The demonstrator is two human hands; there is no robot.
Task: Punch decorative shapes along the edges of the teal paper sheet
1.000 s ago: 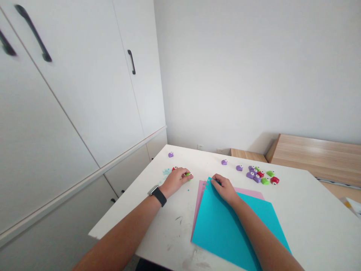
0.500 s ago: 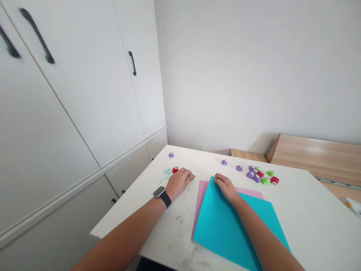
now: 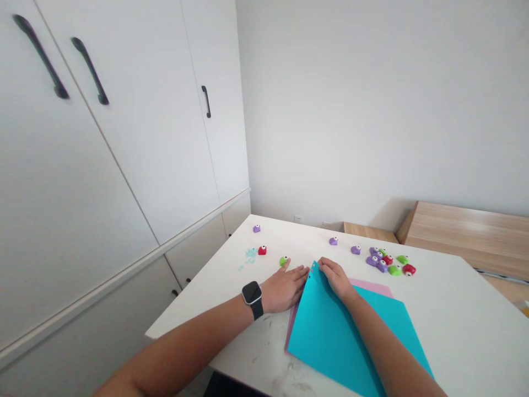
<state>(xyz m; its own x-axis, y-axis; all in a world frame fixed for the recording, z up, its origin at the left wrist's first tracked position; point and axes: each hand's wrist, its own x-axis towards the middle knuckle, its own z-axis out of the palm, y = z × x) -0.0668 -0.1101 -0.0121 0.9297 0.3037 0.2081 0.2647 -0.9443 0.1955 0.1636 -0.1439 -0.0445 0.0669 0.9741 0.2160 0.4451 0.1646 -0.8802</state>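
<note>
My left hand (image 3: 285, 286), with a dark watch on the wrist, lies flat on the white table (image 3: 454, 309) with fingers stretched toward the far corner of a turquoise paper sheet (image 3: 343, 336). My right hand (image 3: 336, 278) pinches that raised far corner of the turquoise sheet, which has small holes punched near its tip. A pink sheet (image 3: 370, 286) lies under it. A small green punch (image 3: 283, 261) sits just beyond my left fingertips, apart from them, and a red punch (image 3: 262, 250) lies farther left.
A cluster of purple, green and red punches (image 3: 388, 263) lies at the far right of the table, with loose purple ones (image 3: 333, 241) nearby. Turquoise paper bits (image 3: 249, 254) lie by the red punch. White cabinets (image 3: 124, 138) stand to the left, a wooden surface (image 3: 467, 231) to the right.
My left hand let go of the green punch and slid right to lie flat beside the turquoise sheet's corner. My right hand kept its hold on the corner.
</note>
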